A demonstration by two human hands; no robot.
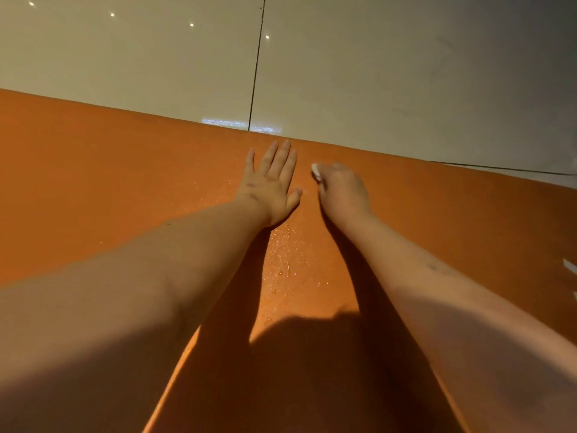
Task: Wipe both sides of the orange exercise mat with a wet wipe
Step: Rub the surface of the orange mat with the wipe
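1. Covering the lower two thirds of the head view, the orange exercise mat (93, 182) lay flat on the floor, its far edge slanting from upper left down to the right.
2. Left hand (270, 185): rested palm down on the mat close to the far edge. Fingers were straight and slightly spread, with the thumb angled toward the other hand. It held nothing.
3. Right hand (342, 190): sat just beside the left hand, knuckles up, low on the mat. Fingers were curled around the wet wipe, and the fingertips were hidden beneath the hand.
4. Wet wipe (316, 172): white and bunched. Only a small part showed, at the far left side of the right hand, down at the mat surface.
5. Water droplets (290, 270): beaded on the mat between the two forearms, in a glistening strip nearer the camera than the hands.
6. Forearms: bare, reaching forward from the lower corners and casting dark shadows across the mat.
7. Tiled floor (374, 73): pale and glossy, beyond the mat's far edge, with small bright reflections at upper left.
8. Grout line (256, 64): dark, running from the top of the view down to the mat edge, just beyond the left fingertips.
9. White scrap (569, 265): at the right margin, cut off by the frame. What it was could not be told.
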